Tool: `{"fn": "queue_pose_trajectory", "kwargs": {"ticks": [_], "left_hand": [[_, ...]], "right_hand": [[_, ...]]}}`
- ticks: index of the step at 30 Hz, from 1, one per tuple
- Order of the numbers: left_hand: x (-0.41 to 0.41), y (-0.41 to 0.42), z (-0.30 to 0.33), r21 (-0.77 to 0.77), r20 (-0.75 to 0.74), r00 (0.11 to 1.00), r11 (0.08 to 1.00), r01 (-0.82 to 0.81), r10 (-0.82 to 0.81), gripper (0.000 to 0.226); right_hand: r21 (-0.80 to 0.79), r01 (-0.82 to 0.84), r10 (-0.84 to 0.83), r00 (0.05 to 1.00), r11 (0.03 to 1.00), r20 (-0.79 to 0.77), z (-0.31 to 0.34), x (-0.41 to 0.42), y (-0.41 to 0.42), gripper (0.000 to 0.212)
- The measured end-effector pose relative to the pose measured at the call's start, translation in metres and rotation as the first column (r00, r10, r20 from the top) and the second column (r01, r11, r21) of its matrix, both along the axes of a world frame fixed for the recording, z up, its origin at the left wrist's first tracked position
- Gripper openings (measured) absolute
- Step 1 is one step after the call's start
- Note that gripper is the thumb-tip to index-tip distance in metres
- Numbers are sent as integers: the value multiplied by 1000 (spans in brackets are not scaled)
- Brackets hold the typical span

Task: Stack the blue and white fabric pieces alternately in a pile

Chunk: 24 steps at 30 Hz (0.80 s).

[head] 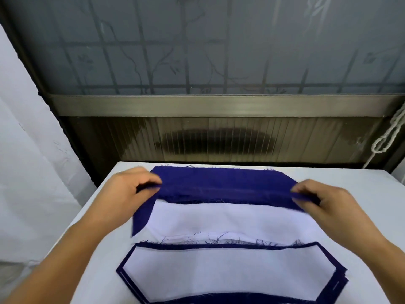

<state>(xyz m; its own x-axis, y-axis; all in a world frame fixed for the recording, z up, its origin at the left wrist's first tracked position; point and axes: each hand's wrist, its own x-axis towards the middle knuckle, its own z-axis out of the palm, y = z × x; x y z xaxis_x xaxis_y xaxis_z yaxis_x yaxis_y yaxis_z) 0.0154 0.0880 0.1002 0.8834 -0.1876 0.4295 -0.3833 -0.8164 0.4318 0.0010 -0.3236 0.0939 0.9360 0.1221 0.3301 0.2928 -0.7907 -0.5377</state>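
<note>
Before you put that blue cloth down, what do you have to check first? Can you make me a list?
1. Both hands hold the blue cloth: ok. The left hand pinches its left end, the right hand its right end.
2. Cloth pulled flat between the hands: ok, though the near edge is frayed.
3. White piece is on top under it, so blue comes next: ok.
4. Blue cloth lined up over the white piece: not ok, it sits farther back.
5. Near pile out of the way: ok, it lies apart, closer to the person.
6. How many pieces are left: cannot tell.
</note>
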Motion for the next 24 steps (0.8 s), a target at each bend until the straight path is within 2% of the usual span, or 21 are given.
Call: {"fn": "queue_pose_trajectory", "kwargs": {"ticks": [2,5,7,9,11,14,16,18,19,21,24], "left_hand": [[-16,8,-2,7,-225,969,994,108,-104,25],[-28,10,-13,3,-588,781,965,261,-209,18],[-32,5,-24,-12,-715,662,951,309,-224,8],[-31,-1,-31,-17,-732,650,959,282,-204,9],[-30,-5,-33,-8,-664,732,981,192,-148,16],[-34,-8,-28,6,-360,933,1000,14,-11,18],[-44,-7,-29,-21,-143,990,1000,5,-8,17],[-59,-5,-38,39,44,998,998,46,-48,10],[-66,-4,-46,84,110,991,994,70,-79,7],[-80,-3,-71,174,178,974,979,108,-140,17],[-94,-8,-114,295,227,946,942,161,-233,26]], "right_hand": [[77,-65,78,978,995,-193,-6,-21,-11,14],[94,-132,161,858,987,-488,-19,-33,-18,14],[22,-154,136,792,988,-595,-31,-32,-19,17],[-63,-148,82,797,987,-598,-41,-26,-18,19],[-118,-84,16,875,989,-484,-41,-22,-16,15],[-43,31,-35,993,999,-109,-30,-30,-11,18],[-52,41,-32,987,998,159,-32,-38,-10,17],[-124,-1,46,932,992,360,-48,-47,-15,19],[-171,-25,95,904,985,416,-60,-52,-18,27],[-239,-81,184,876,968,445,-88,-62,-22,43],[-289,-170,271,892,942,361,-124,-73,-25,58]]}}
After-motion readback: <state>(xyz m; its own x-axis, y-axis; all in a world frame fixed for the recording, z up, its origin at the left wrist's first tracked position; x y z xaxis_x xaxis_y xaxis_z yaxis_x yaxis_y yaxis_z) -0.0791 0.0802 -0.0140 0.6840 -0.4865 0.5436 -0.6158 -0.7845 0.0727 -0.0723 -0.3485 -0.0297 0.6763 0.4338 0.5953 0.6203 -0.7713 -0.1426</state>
